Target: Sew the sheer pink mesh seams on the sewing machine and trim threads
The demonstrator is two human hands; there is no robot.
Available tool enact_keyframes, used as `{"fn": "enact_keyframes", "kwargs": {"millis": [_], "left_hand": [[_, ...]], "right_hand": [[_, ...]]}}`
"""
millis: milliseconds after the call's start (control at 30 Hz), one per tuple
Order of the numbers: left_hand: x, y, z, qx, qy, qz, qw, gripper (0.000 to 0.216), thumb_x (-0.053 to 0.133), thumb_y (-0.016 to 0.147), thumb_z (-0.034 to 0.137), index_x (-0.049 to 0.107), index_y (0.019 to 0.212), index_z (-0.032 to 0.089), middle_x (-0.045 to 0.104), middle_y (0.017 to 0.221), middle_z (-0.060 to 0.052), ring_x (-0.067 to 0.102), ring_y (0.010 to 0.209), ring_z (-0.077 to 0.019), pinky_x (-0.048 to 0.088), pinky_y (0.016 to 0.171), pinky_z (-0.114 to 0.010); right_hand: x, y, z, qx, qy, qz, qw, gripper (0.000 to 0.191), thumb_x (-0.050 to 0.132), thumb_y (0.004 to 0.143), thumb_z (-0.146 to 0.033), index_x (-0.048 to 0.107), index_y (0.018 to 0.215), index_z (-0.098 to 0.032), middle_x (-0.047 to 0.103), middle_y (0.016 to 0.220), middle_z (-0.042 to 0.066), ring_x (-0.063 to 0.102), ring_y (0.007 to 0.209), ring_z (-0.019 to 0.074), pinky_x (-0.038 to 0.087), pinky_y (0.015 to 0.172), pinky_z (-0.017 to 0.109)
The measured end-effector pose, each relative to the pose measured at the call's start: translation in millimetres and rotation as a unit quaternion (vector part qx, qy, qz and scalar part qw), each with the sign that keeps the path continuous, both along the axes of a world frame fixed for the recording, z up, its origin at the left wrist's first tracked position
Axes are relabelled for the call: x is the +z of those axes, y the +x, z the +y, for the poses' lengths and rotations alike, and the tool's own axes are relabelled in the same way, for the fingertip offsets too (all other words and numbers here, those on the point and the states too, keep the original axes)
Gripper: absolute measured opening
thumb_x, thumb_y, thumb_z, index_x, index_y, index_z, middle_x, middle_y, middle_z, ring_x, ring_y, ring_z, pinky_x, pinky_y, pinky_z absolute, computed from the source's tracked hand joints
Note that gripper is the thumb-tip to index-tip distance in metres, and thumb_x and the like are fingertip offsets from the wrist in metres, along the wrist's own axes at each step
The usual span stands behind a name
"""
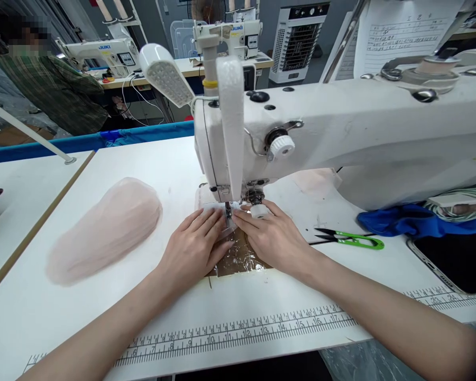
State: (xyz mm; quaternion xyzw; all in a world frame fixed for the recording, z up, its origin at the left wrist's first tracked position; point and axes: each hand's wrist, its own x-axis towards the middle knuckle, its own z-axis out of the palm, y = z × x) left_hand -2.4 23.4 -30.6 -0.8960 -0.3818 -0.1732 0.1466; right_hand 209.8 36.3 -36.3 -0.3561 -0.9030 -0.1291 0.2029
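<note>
A white sewing machine (pixel 216 143) stands over the table, its presser foot (pixel 228 210) down among my fingertips. Under the foot lies a small piece of sheer, pale fabric (pixel 229 228). My left hand (pixel 196 241) rests flat on this fabric just left of the foot, fingers stretched forward and thumb out to the side. To the right of the foot, my right hand (pixel 275 238) lies palm down with fingers extended, its fingertips close to the needle area and partly behind a machine knob. Brown, shiny tape (pixel 241 259) covers the table between the hands.
A sheer pink fabric bundle (pixel 107 233) lies left. Green-handled thread snips (pixel 353 239), a blue cloth (pixel 400 222) and a phone (pixel 456 259) lie right. A ruler scale (pixel 230 333) runs along the front edge. Another person (pixel 51 90) sits beyond, near a second sewing machine (pixel 103 53).
</note>
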Motion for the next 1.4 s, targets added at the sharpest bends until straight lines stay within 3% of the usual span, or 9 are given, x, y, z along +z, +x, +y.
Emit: {"fn": "enact_keyframes", "kwargs": {"millis": [167,233,333,433,567,733,867,1033,1400], "left_hand": [[9.7,-5,-7,0.030,-0.016,0.028,0.999,0.072,0.045,0.088,0.062,0.051,0.131,0.005,0.058,0.131,-0.019,0.056,0.119,-0.0329,0.041,0.100,-0.051],[17.3,-6,-10,0.018,0.017,0.017,1.000,0.052,0.049,0.090,0.054,0.063,0.114,0.010,0.070,0.104,-0.013,0.066,0.090,-0.0266,0.046,0.086,-0.047],[27.1,-7,-8,0.010,0.075,-0.019,0.997,0.018,0.056,0.090,0.028,0.067,0.090,0.014,0.067,0.072,-0.003,0.061,0.063,-0.0179,0.044,0.066,-0.037],[27.4,-8,-2,-0.011,0.063,-0.031,0.997,0.018,0.054,0.087,0.011,0.065,0.101,0.011,0.071,0.097,-0.009,0.065,0.089,-0.0222,0.047,0.075,-0.038],[17.9,-11,6,-0.063,0.011,-0.017,0.998,0.032,0.045,0.089,0.004,0.060,0.116,0.011,0.066,0.120,-0.010,0.058,0.116,-0.0232,0.040,0.102,-0.043],[12.3,-15,12,-0.091,-0.047,-0.009,0.995,0.037,0.036,0.091,0.003,0.057,0.121,0.011,0.067,0.116,-0.009,0.058,0.114,-0.0201,0.041,0.105,-0.040],[8.5,-15,14,-0.082,-0.086,-0.028,0.993,0.043,0.032,0.091,0.003,0.053,0.127,0.014,0.065,0.112,-0.010,0.059,0.105,-0.0202,0.047,0.097,-0.041],[3.1,-12,11,-0.088,-0.093,-0.020,0.992,0.045,0.038,0.090,0.003,0.054,0.129,0.017,0.063,0.116,-0.011,0.056,0.107,-0.0243,0.049,0.093,-0.046],[4.2,-15,4,-0.087,-0.057,0.051,0.993,0.049,0.038,0.085,0.003,0.053,0.132,0.010,0.055,0.135,-0.013,0.051,0.127,-0.0256,0.030,0.115,-0.051]], "right_hand": [[6.9,-2,-6,0.012,0.028,0.049,0.998,0.033,0.044,0.088,-0.005,0.067,0.111,-0.013,0.071,0.113,0.005,0.060,0.102,0.0199,0.038,0.097,0.038],[11.7,-4,-12,0.025,0.015,0.056,0.998,0.033,0.045,0.089,-0.007,0.064,0.116,-0.013,0.068,0.119,0.005,0.060,0.100,0.0195,0.040,0.091,0.036],[16.8,-7,-19,0.043,-0.017,0.036,0.998,0.031,0.047,0.091,-0.015,0.062,0.118,-0.013,0.070,0.113,0.007,0.059,0.099,0.0206,0.040,0.088,0.036],[16.8,-9,-20,0.011,0.014,0.043,0.999,0.026,0.047,0.090,-0.011,0.065,0.109,-0.012,0.073,0.088,0.006,0.060,0.088,0.0205,0.041,0.089,0.038],[12.6,-12,-21,0.051,-0.003,0.048,0.998,0.033,0.040,0.089,-0.003,0.064,0.110,-0.010,0.070,0.110,0.009,0.060,0.102,0.0203,0.045,0.092,0.034],[12.7,-14,-28,0.009,-0.041,0.026,0.999,0.026,0.043,0.095,-0.014,0.068,0.098,-0.011,0.071,0.097,0.010,0.065,0.091,0.0215,0.055,0.073,0.032],[14.0,-14,-32,0.008,-0.056,0.016,0.998,0.027,0.044,0.096,-0.019,0.064,0.111,-0.008,0.066,0.115,0.014,0.060,0.109,0.0241,0.055,0.081,0.033],[13.7,-7,-21,-0.055,-0.067,0.004,0.996,0.024,0.043,0.096,-0.020,0.066,0.092,-0.012,0.070,0.103,0.011,0.064,0.083,0.0206,0.052,0.067,0.033],[14.0,0,-10,-0.046,-0.045,-0.028,0.998,0.028,0.051,0.094,-0.033,0.068,0.105,-0.015,0.069,0.115,0.009,0.058,0.104,0.0241,0.038,0.096,0.041]]}}
